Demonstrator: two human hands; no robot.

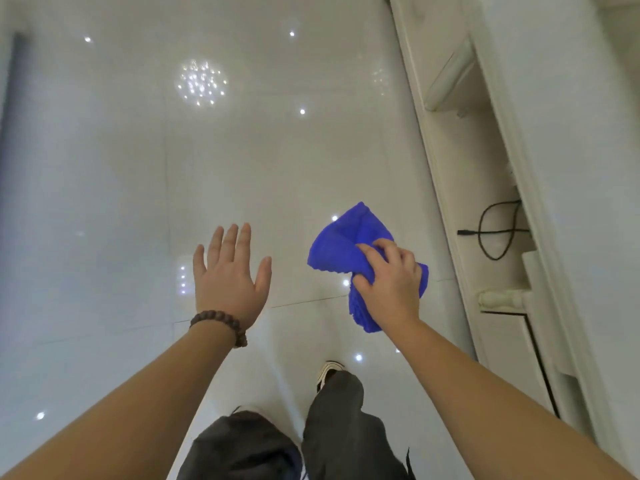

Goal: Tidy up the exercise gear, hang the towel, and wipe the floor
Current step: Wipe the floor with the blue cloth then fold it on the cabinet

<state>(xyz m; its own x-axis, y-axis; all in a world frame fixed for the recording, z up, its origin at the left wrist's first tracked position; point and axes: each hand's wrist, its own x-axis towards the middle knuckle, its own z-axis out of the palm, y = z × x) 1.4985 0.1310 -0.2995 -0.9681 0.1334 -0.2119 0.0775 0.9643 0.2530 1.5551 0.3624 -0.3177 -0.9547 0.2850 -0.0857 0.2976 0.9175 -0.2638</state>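
Note:
My right hand (391, 278) grips a bunched bright blue towel (343, 244), held in the air above the glossy white tiled floor (242, 150). Part of the cloth hangs below my palm and part fans out to the upper left of my fingers. My left hand (228, 275) is held out flat with straight, spread fingers and holds nothing; a brown bead bracelet sits on its wrist. Both hands are above the floor, apart from each other.
A cream cabinet unit (491, 168) with low shelves runs along the right side. A black cable (498, 230) loops on its lower ledge. My legs in dark trousers and one shoe (329, 370) stand below. Ceiling lights reflect in the tiles.

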